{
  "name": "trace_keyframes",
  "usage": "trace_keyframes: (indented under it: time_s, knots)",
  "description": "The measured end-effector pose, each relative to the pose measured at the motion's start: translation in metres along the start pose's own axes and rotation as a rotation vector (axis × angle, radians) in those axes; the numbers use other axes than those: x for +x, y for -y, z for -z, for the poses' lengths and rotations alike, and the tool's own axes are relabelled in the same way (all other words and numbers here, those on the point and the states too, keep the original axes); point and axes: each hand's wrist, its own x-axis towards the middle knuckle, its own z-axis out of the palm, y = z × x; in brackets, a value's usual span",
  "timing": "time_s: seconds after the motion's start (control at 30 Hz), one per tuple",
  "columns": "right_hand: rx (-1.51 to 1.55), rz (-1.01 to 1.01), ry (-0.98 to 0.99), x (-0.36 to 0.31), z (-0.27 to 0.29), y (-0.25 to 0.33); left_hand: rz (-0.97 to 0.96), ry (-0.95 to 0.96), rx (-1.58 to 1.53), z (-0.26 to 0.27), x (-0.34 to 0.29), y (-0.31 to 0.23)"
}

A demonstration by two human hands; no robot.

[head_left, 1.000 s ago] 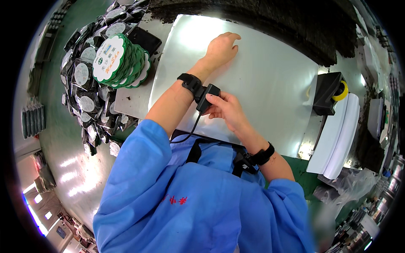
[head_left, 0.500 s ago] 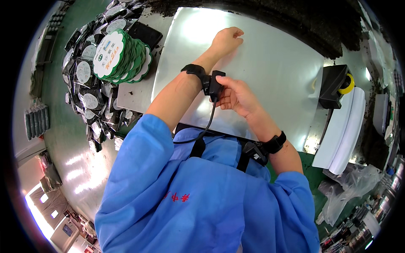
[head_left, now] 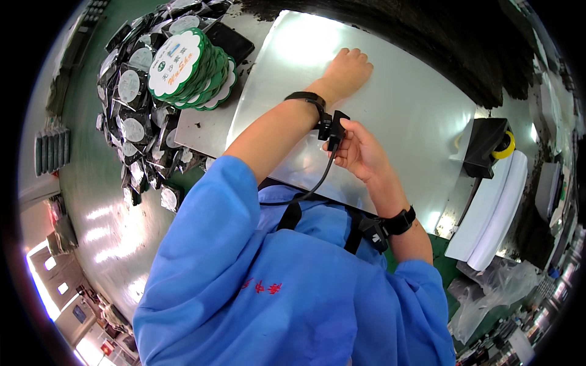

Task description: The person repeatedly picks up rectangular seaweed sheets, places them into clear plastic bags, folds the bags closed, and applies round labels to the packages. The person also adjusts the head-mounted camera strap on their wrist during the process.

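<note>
My left hand [head_left: 348, 72] is curled into a loose fist, back upward, over a smooth pale grey board; nothing shows in its fingers. A black strap [head_left: 305, 96] circles that wrist and carries a small black boxy device [head_left: 337, 126]. From the device a black cable [head_left: 325, 175] runs down toward my chest. My right hand [head_left: 361, 148] pinches this device between thumb and fingers. On my right wrist sits another black strap [head_left: 400, 221] with a similar black box [head_left: 373, 234] beside it.
Under my hands lies the pale board [head_left: 421, 140]. To the left are a stack of green-edged scalloped cards [head_left: 210, 73], a black phone [head_left: 231, 41] and heaped black packets [head_left: 129, 85]. At right stand a black tape dispenser [head_left: 482, 146] and white sheets [head_left: 488, 213]. Dark material [head_left: 470, 55] lies beyond.
My left hand has turned back-upward and its fingers have curled in. My right hand still grips the device. The whole view has shifted slightly.
</note>
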Motion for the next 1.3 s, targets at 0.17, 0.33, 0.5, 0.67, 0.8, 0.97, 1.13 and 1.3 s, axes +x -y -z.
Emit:
trace_keyframes:
  time_s: [0.17,0.33,0.5,0.67,0.8,0.97,1.13,1.3]
  knots:
    - [-0.185,0.140,-0.114,-0.010,-0.020,-0.004,-0.076,-0.340,0.328,-0.004,0.000,-0.001]
    - [-0.162,0.270,-0.121,-0.009,-0.024,-0.013,-0.096,-0.390,0.297,0.022,0.007,-0.004]
    - [-0.133,0.267,-0.065,-0.007,-0.029,-0.019,-0.050,-0.345,0.030,0.026,0.003,0.000]
    - [-0.206,0.353,-0.075,-0.002,-0.027,-0.027,0.189,-0.273,-0.704,0.031,-0.007,-0.005]
    - [-0.328,0.341,-0.023,-0.004,-0.026,-0.027,0.106,-0.360,-0.526,0.024,-0.011,0.004]
    - [-0.340,0.319,-0.245,-0.022,0.037,0.012,0.061,-0.418,-0.356,0.018,-0.018,0.020]
    - [-0.290,0.594,-0.615,-0.021,0.120,0.078,0.036,-0.326,-0.448,0.020,-0.018,-0.003]
    - [-0.076,0.669,-0.630,-0.018,0.133,0.104,0.013,0.008,-0.883,0.040,-0.023,-0.053]
